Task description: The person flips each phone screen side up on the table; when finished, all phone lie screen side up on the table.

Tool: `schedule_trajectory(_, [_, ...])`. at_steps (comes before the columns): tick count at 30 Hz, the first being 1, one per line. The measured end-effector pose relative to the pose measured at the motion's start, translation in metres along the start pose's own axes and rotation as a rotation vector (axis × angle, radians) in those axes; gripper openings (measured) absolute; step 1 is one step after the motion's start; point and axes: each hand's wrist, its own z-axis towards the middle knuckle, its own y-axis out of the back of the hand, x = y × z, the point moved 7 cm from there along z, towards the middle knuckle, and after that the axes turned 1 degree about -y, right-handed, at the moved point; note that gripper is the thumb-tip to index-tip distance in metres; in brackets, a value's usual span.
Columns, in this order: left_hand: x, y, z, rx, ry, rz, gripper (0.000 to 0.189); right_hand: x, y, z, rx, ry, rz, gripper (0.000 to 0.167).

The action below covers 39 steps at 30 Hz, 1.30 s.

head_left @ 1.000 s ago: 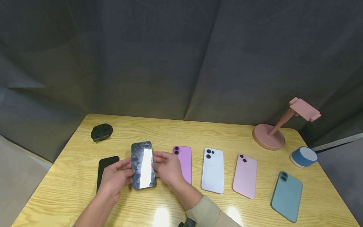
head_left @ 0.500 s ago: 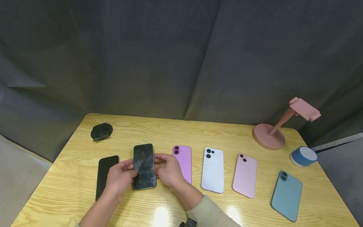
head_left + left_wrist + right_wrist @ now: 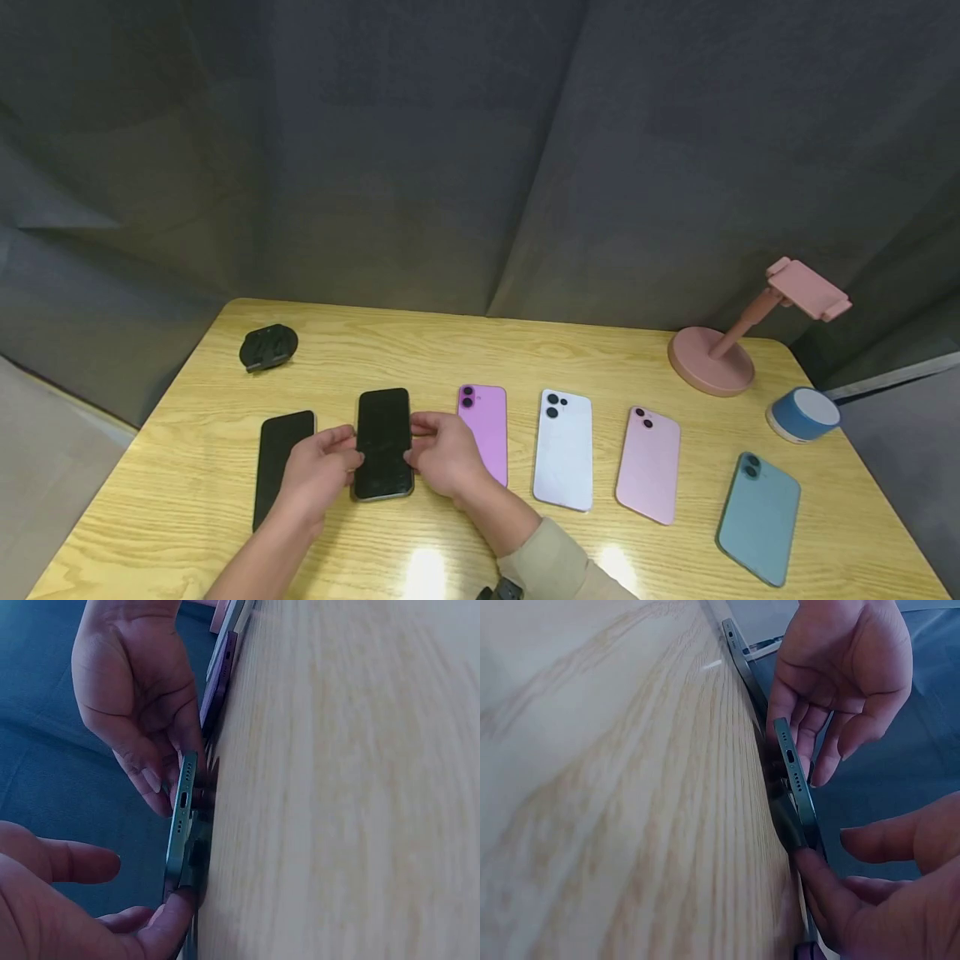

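Between my two hands is a smartphone (image 3: 384, 443), black screen up, its greenish bottom edge (image 3: 181, 821) with the charging port showing in the wrist views. It lies nearly level, close over the table. My left hand (image 3: 315, 468) holds the left long edge with fingertips at its underside; in the left wrist view that thumb (image 3: 86, 862) is raised off the screen. On the opposite edge my right hand (image 3: 447, 454) holds it the same way, its thumb (image 3: 881, 844) also lifted. A second dark-screened phone (image 3: 276, 462) lies partly behind my left hand.
A purple phone (image 3: 491, 429), a white phone (image 3: 562, 454), a pink phone (image 3: 648, 471) and a teal phone (image 3: 759, 521) lie back up to the right. A black round stand (image 3: 268, 347), a pink phone stand (image 3: 711, 360) and a blue-and-white cylinder (image 3: 802, 415) stand farther out.
Both hands have tilted the phone flatter and lowered it, its top edge coming nearer to me. The bright reflection on its screen has gone. The other phones and stands stay put.
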Motion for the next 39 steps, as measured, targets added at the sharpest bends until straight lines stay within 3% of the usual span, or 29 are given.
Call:
schedule_trajectory(20, [-0.004,-0.002,-0.007,0.016,-0.005,-0.119,0.066,0.001,0.006,-0.006,0.046,-0.026,0.011,0.054])
schedule_trajectory(34, [-0.003,0.001,-0.005,0.06,-0.002,-0.12,0.073,0.002,0.006,-0.011,0.064,-0.002,0.019,0.058])
schedule_trajectory(39, [-0.006,0.003,-0.006,0.036,-0.019,-0.095,0.068,0.001,0.007,-0.012,0.063,0.002,0.066,0.062])
